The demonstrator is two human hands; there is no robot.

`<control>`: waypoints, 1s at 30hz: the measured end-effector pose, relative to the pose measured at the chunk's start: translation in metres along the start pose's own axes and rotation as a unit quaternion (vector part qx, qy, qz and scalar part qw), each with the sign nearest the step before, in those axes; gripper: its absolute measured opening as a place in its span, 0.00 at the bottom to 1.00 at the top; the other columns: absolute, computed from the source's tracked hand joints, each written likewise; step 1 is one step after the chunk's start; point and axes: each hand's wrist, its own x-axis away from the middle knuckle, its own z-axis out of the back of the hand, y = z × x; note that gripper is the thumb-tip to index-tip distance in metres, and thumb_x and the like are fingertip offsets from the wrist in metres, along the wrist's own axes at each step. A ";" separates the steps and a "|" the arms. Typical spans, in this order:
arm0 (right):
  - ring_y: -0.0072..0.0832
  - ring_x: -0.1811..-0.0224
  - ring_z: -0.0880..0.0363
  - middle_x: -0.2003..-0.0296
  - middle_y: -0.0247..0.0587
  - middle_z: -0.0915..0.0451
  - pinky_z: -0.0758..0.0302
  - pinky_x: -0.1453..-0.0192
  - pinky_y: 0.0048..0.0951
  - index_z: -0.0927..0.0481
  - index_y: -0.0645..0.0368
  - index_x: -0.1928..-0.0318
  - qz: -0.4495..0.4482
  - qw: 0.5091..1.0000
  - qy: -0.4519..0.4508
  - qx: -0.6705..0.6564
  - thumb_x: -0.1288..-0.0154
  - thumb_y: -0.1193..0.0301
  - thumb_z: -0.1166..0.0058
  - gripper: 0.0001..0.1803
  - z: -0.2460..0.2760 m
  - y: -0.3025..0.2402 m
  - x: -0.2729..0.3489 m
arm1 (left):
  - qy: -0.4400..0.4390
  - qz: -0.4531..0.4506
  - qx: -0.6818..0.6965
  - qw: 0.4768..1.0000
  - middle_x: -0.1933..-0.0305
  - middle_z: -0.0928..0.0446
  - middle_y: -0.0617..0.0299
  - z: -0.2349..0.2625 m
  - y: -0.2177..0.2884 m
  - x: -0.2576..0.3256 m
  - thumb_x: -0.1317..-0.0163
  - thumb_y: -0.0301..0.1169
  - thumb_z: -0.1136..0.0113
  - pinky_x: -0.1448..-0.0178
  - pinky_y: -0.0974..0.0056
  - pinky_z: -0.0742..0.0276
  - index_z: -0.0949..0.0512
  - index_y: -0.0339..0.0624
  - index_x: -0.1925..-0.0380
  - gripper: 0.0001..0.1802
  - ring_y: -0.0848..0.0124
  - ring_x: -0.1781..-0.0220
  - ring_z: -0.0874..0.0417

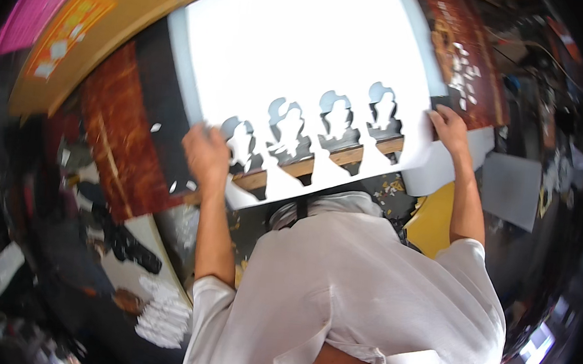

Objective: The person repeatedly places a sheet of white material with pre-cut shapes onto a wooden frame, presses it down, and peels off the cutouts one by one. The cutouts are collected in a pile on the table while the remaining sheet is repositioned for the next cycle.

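The person holds up a big white sheet (303,51) by its lower edge; the left hand (205,152) is closed around the lower left corner, though blur hides the fingers, so how tightly they press I cannot tell; the right hand (449,128) pinches the lower right corner, fingers laid over the paper's face. Between the two grips runs a row of four cut-out shapes (310,125) — rounded at the top, widening below — open right through, so the dark table (148,79) and a wooden strip (349,156) show behind them. Just beyond the right grip lie more loose white sheets (509,187), and past them a scatter of small paper scraps (464,76) on a reddish-brown board; below that grip a yellow surface (433,225) peeks out. Out past the left grip lies a long rust-red panel (119,132); the person's white shirt (365,292) fills the space beneath both hands.
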 end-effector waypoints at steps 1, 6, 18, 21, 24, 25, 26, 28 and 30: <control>0.42 0.50 0.10 0.53 0.52 0.10 0.19 0.40 0.39 0.14 0.62 0.40 -0.015 0.997 0.022 -0.066 0.31 0.52 0.35 0.29 0.004 -0.001 -0.002 | -0.023 0.018 -0.019 0.999 0.46 0.19 0.38 0.000 -0.006 0.003 0.29 0.37 0.37 0.31 0.45 0.26 0.20 0.29 0.45 0.22 0.41 0.37 0.21; 0.47 0.46 0.13 0.47 0.59 0.13 0.20 0.39 0.41 0.17 0.63 0.36 0.049 0.996 0.068 -0.032 0.32 0.53 0.34 0.33 0.031 0.010 -0.068 | -0.061 0.107 0.042 0.991 0.59 0.15 0.46 -0.013 -0.039 0.025 0.29 0.45 0.33 0.44 0.48 0.19 0.19 0.32 0.51 0.24 0.49 0.54 0.12; 0.44 0.39 0.14 0.41 0.56 0.13 0.24 0.30 0.36 0.21 0.64 0.29 0.056 0.989 0.130 -0.038 0.42 0.49 0.26 0.46 -0.033 0.064 -0.260 | -0.090 0.141 0.097 0.981 0.62 0.13 0.48 -0.005 -0.051 0.036 0.29 0.39 0.32 0.52 0.47 0.17 0.19 0.39 0.55 0.15 0.47 0.59 0.11; 0.28 0.41 0.17 0.40 0.46 0.13 0.25 0.33 0.26 0.20 0.72 0.33 -0.003 0.966 0.080 -0.244 0.40 0.62 0.24 0.38 -0.008 0.029 -0.242 | -0.065 0.069 -0.002 0.995 0.51 0.18 0.50 0.011 -0.034 0.019 0.33 0.34 0.30 0.42 0.49 0.21 0.19 0.39 0.51 0.15 0.49 0.47 0.18; 0.28 0.42 0.16 0.41 0.45 0.13 0.24 0.34 0.26 0.19 0.70 0.33 -0.009 0.946 0.102 -0.307 0.39 0.62 0.24 0.37 0.015 -0.055 -0.189 | -0.029 -0.088 0.014 0.996 0.43 0.20 0.45 0.017 -0.009 -0.016 0.32 0.34 0.31 0.33 0.46 0.25 0.20 0.40 0.42 0.21 0.47 0.37 0.21; 0.28 0.42 0.16 0.41 0.45 0.13 0.23 0.35 0.27 0.18 0.69 0.34 0.022 0.940 0.102 -0.324 0.39 0.63 0.24 0.36 0.014 -0.090 -0.163 | -0.048 -0.180 0.012 0.982 0.39 0.22 0.43 0.013 0.000 -0.027 0.32 0.34 0.31 0.29 0.46 0.27 0.21 0.39 0.38 0.24 0.46 0.32 0.24; 0.27 0.43 0.16 0.42 0.44 0.12 0.22 0.36 0.28 0.15 0.63 0.34 0.035 0.950 0.080 -0.300 0.38 0.64 0.24 0.33 0.014 -0.128 -0.140 | -0.054 -0.224 0.030 0.973 0.35 0.23 0.42 0.007 0.007 -0.034 0.33 0.34 0.30 0.25 0.45 0.30 0.22 0.38 0.35 0.27 0.46 0.27 0.26; 0.25 0.46 0.16 0.43 0.40 0.12 0.20 0.39 0.28 0.12 0.51 0.36 0.116 0.946 0.029 -0.300 0.38 0.65 0.26 0.28 -0.006 -0.205 -0.090 | -0.149 -0.316 -0.030 0.936 0.31 0.25 0.41 -0.004 0.014 -0.034 0.35 0.36 0.28 0.20 0.45 0.33 0.24 0.34 0.32 0.33 0.48 0.22 0.30; 0.25 0.43 0.17 0.40 0.37 0.14 0.21 0.38 0.30 0.11 0.49 0.38 0.218 0.937 0.028 -0.270 0.39 0.65 0.25 0.27 -0.041 -0.278 -0.054 | -0.195 -0.375 0.070 0.904 0.36 0.20 0.46 -0.005 0.007 -0.017 0.39 0.34 0.27 0.22 0.43 0.31 0.15 0.33 0.50 0.21 0.49 0.28 0.23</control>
